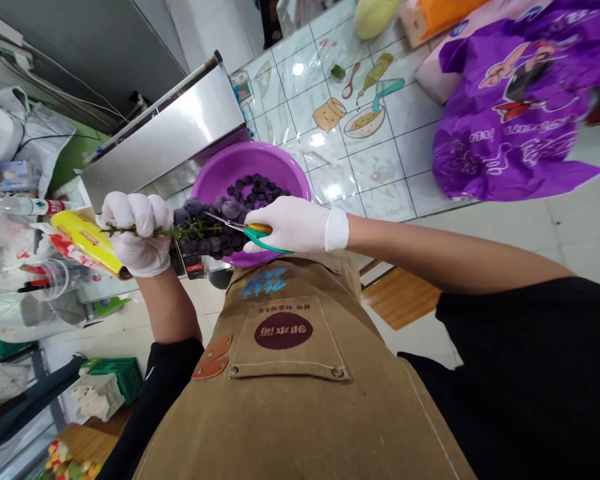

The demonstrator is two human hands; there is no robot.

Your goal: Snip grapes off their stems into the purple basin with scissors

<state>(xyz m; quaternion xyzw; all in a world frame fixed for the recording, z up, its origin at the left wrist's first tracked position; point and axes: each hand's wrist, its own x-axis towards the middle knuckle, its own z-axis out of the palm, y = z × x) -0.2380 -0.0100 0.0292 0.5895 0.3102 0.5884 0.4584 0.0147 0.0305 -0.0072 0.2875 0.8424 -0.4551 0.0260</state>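
Observation:
My left hand (139,230), in a white glove, is closed round the green stem of a bunch of dark purple grapes (197,245). The bunch lies sideways, reaching from my fist to the left rim of a purple basin (295,167). In my right hand (295,223), also gloved, is a pair of scissors (263,237) with green and yellow handles. Their blades point left into the grapes; the tips are partly lost among the fruit, so whether they touch a stalk is unclear. Loose grapes (255,190) lie inside the basin.
Behind the basin stands a stainless steel box (175,127). On the tiled counter (375,167), a purple plastic bag (520,113) lies at the right and a pale melon (375,17) at the back. A yellow roll (87,240) and a bottle (25,207) are at the left.

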